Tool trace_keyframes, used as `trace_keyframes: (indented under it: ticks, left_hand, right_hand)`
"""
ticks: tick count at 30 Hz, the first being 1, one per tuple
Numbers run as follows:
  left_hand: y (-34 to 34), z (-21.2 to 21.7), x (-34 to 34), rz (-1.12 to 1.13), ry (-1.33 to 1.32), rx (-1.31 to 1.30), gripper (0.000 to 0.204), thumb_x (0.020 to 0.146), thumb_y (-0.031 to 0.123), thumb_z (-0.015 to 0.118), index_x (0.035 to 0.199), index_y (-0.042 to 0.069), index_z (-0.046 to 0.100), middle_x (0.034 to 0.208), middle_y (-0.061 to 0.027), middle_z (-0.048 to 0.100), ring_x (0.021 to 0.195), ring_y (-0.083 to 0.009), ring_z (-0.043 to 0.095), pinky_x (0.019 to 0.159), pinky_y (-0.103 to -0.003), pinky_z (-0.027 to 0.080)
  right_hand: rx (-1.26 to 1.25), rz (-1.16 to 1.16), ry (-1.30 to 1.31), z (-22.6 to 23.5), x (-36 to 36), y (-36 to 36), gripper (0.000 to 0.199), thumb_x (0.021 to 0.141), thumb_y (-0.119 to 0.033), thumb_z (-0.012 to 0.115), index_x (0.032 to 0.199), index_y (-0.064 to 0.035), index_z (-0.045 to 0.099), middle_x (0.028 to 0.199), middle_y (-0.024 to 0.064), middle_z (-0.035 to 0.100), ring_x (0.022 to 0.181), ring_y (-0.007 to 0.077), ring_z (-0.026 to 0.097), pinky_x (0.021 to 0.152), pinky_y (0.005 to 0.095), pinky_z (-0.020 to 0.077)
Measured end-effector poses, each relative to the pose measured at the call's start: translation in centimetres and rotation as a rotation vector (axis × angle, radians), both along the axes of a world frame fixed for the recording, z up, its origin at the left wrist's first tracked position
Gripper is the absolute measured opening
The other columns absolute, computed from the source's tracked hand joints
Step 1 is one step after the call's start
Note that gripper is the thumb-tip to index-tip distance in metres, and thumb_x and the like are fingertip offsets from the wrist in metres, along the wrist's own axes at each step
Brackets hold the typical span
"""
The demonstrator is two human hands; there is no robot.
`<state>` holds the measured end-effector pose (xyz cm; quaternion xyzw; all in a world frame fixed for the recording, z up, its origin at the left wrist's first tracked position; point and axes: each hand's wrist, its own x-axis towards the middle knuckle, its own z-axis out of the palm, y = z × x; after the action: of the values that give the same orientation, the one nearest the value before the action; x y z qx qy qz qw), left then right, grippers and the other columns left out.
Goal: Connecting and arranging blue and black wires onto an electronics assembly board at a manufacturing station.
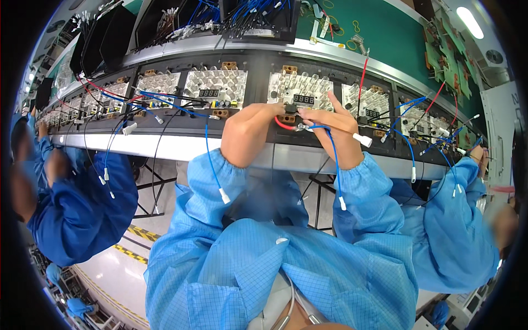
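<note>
In front of me a white circuit board (301, 88) with a four-digit display and clear round parts sits in a dark carrier (264, 91). At its lower edge is a small black block-shaped component (291, 109). My left hand (246, 131) pinches this component from the left. My right hand (336, 125) closes on its right side, one finger stretched upward. A short red wire (284, 125) curves below my fingertips. Under my right hand hang blue wires (336, 165), and a brown lead ending in a white connector (362, 139) crosses it. The fingertips partly hide the component.
Similar boards (213, 87) line the metal-edged rail (181, 137) on both sides, with loose wires hanging over its front. Black bins (253, 25) of wires stand behind, beside a green mat (379, 36). Co-workers in blue sleeves (91, 203) sit close at left and right.
</note>
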<state>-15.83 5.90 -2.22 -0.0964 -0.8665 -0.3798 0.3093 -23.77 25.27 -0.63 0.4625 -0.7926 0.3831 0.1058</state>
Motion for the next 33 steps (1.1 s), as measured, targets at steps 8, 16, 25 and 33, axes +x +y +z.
trace_keyframes:
  ticks: [8, 16, 25, 33]
  left_hand:
    - [-0.5, 0.4, 0.7, -0.093, -0.1, -0.054, 0.024, 0.076, -0.009, 0.06, 0.098, -0.001, 0.066, 0.103, -0.0163, 0.067, 0.094, -0.0306, 0.066, 0.08, -0.032, 0.054]
    - [-0.7, 0.4, 1.3, -0.155, -0.159, -0.272, 0.038, 0.074, -0.007, 0.055, 0.111, -0.001, 0.062, 0.119, -0.0181, 0.059, 0.113, -0.0337, 0.056, 0.092, -0.037, 0.048]
    - [-0.6, 0.4, 1.7, -0.206, -0.304, -0.398, 0.05, 0.074, 0.003, 0.059, 0.124, 0.003, 0.055, 0.134, -0.0175, 0.049, 0.126, -0.0328, 0.045, 0.102, -0.045, 0.038]
    - [-0.2, 0.3, 1.6, -0.171, -0.324, -0.435, 0.049, 0.074, 0.004, 0.056, 0.123, 0.004, 0.055, 0.133, -0.0116, 0.051, 0.126, -0.0275, 0.045, 0.104, -0.043, 0.036]
  right_hand:
    - [0.06, 0.043, 0.036, -0.7, 0.4, 0.2, 0.022, 0.076, 0.002, 0.068, 0.096, -0.0054, 0.064, 0.098, 0.008, 0.07, 0.094, 0.0244, 0.067, 0.097, 0.0461, 0.0453]
    - [0.231, 0.052, 0.131, -1.2, 1.2, 0.0, 0.014, 0.073, -0.001, 0.066, 0.087, -0.0034, 0.063, 0.107, 0.0056, 0.067, 0.101, 0.0233, 0.064, 0.091, 0.0365, 0.052]
    - [0.337, 0.107, 0.058, -0.9, 0.7, 0.4, 0.043, 0.071, -0.007, 0.069, 0.114, -0.0048, 0.062, 0.122, 0.0067, 0.06, 0.114, 0.0226, 0.058, 0.097, 0.0358, 0.0481]
    - [0.486, 0.165, -0.007, 1.1, 1.6, 1.0, 0.072, 0.067, -0.031, 0.073, 0.128, -0.001, 0.05, 0.135, 0.0107, 0.049, 0.127, 0.0252, 0.046, 0.105, 0.04, 0.0373]
